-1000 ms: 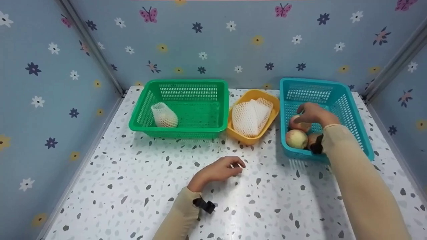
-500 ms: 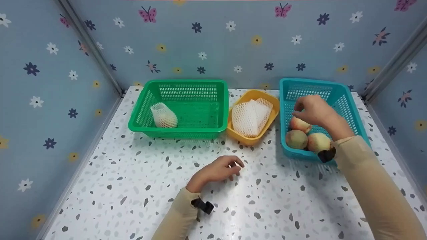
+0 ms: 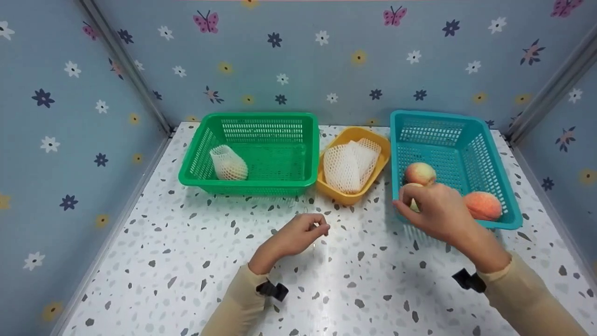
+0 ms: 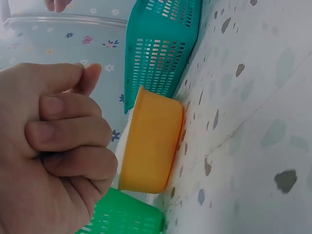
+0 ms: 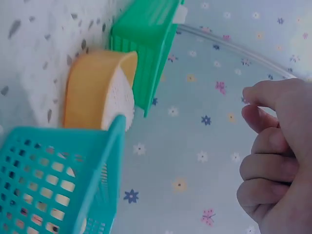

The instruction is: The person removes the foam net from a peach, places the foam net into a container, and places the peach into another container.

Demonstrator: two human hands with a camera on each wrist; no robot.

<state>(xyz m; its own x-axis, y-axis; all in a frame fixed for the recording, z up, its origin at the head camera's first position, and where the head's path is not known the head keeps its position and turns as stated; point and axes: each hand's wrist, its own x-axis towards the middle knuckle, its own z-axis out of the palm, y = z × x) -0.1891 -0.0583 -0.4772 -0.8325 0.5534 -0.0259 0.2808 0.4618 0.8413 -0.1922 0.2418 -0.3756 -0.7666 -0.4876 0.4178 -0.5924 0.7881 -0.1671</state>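
My right hand (image 3: pixel 436 212) hovers over the front edge of the blue basket (image 3: pixel 506 186), its fingers loosely curled and holding nothing. Peaches lie in that basket: a yellow-red peach (image 3: pixel 420 173) towards the left and a redder peach (image 3: pixel 484 206) at the front right. Another pale peach is mostly hidden behind my right hand. Over the table, in front of the yellow basket (image 3: pixel 347 198), my left hand (image 3: pixel 296 233) hangs with loosely bent fingers. Nothing sits in its grasp in the left wrist view. White foam net sleeves (image 3: pixel 350 165) lie in the yellow basket.
At the left, the green basket (image 3: pixel 261 183) contains a fruit in a foam net sleeve (image 3: pixel 229 163). All the baskets stand in a row near the back wall (image 3: pixel 298 56). Side walls bound the speckled table (image 3: pixel 196 280).
My right hand leaves the left peach, rises, and comes back towards the front of the blue basket, uncovering the redder peach. My left hand shifts slightly left, its fingers more bent.
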